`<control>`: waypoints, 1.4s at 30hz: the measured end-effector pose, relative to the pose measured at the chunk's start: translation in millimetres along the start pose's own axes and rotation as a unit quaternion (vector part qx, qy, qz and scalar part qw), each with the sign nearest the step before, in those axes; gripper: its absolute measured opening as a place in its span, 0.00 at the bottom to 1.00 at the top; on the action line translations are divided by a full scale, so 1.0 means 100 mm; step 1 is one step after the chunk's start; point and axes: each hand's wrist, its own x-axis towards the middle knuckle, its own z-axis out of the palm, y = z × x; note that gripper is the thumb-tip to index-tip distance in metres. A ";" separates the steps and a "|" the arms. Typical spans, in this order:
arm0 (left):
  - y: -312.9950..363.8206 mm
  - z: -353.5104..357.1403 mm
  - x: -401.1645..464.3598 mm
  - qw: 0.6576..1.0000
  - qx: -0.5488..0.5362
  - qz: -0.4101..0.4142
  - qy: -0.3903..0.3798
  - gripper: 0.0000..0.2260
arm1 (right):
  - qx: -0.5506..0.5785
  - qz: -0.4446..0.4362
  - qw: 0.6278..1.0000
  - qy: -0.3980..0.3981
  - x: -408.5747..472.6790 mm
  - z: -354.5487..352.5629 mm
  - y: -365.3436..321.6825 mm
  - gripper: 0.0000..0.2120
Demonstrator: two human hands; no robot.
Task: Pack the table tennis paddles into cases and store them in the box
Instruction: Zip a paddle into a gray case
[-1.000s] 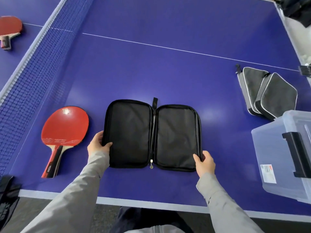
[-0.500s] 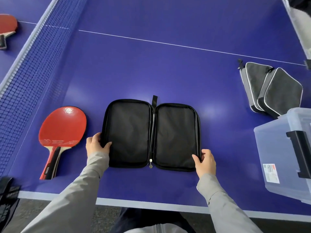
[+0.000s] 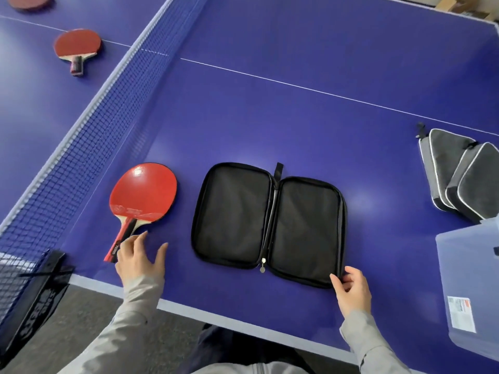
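Note:
A black paddle case (image 3: 270,222) lies unzipped and spread flat on the blue table (image 3: 297,117), nothing inside it. A red paddle (image 3: 143,193) rests to its left, handle pointing toward me. My left hand (image 3: 140,257) is over the handle's end with fingers spread, touching or nearly touching it, not gripping. My right hand (image 3: 351,290) pinches the case's near right corner. A clear plastic box (image 3: 469,287) stands at the right edge.
Two grey zipped cases (image 3: 459,176) lie stacked at the right, behind the box. The net (image 3: 81,147) runs along the left. Beyond it lie another red paddle (image 3: 77,48) and part of a third (image 3: 29,1). The net clamp (image 3: 29,300) sits at lower left.
My left hand let go of the case's left edge and moved left to the paddle handle. The view swung left. My right hand stays at the case's right corner.

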 end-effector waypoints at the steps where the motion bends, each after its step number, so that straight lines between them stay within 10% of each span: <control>1: -0.06 -0.05 0.04 1.000 0.004 -0.009 0.026 0.24 | 0.001 0.000 1.000 0.003 -0.01 0.00 0.00 0.17; 9: -0.38 -0.25 0.51 0.989 0.027 -0.136 -0.055 0.34 | -0.001 0.009 1.000 0.009 -0.05 0.01 -0.04 0.18; 18: -0.53 -0.17 0.74 0.983 -0.002 -0.143 -0.118 0.20 | -0.026 0.011 1.000 -0.005 -0.10 -0.05 -0.01 0.18; 42: -0.39 -0.27 0.61 0.985 -0.062 -0.152 -0.057 0.11 | -0.059 0.038 0.997 -0.024 -0.14 0.03 -0.12 0.20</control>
